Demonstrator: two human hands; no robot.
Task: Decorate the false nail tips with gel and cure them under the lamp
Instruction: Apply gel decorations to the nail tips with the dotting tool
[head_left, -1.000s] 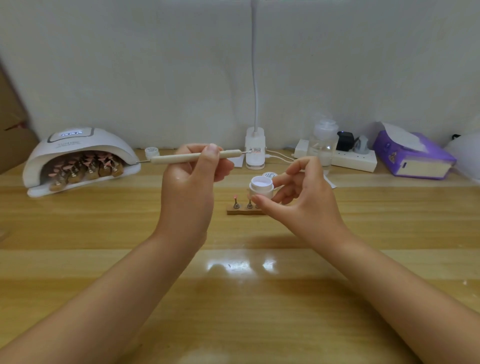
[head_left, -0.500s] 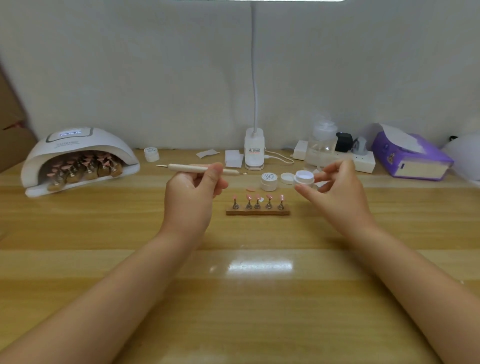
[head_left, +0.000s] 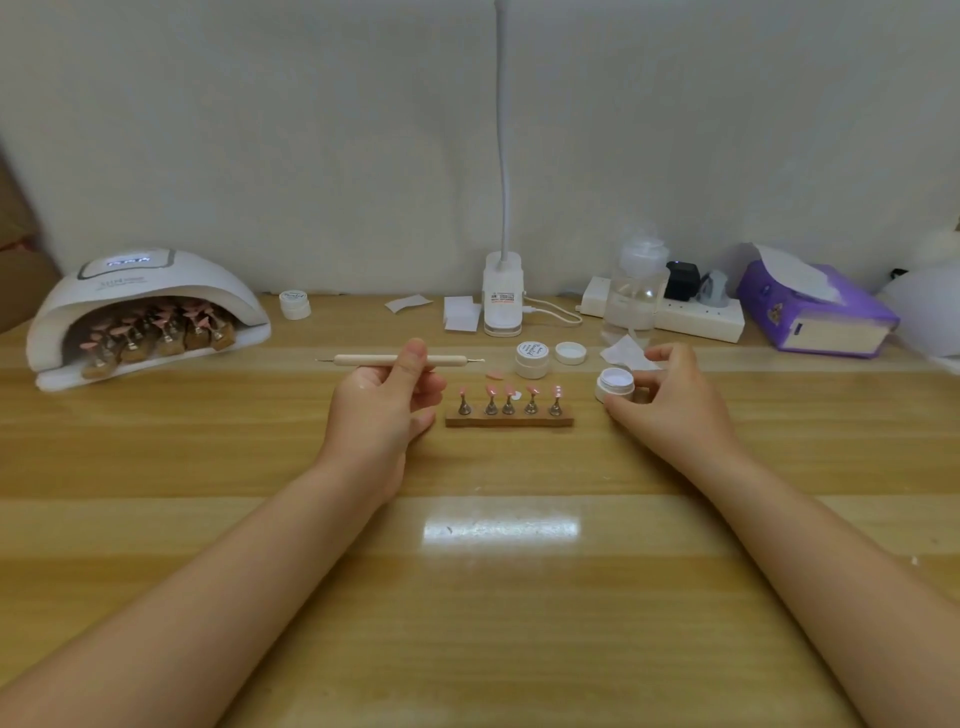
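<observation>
Left hand (head_left: 382, 410) pinches the dotting tool (head_left: 400, 359) level, tips at three and nine o'clock; right hand (head_left: 670, 405) grips one open gel pot (head_left: 615, 383) on the table, at three o'clock of five nail tips (head_left: 509, 391) on the wooden stand (head_left: 509, 421)

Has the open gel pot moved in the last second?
Yes. The open gel pot, held by the right hand, went right and down: from over the wooden nail stand to beside its right end.

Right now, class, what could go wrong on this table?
The open gel pot, gripped by the right hand, sits near the nail stand; a knock could spill gel. The left hand holds the dotting tool level beside the stand, so a slip might smear the tips.
</observation>
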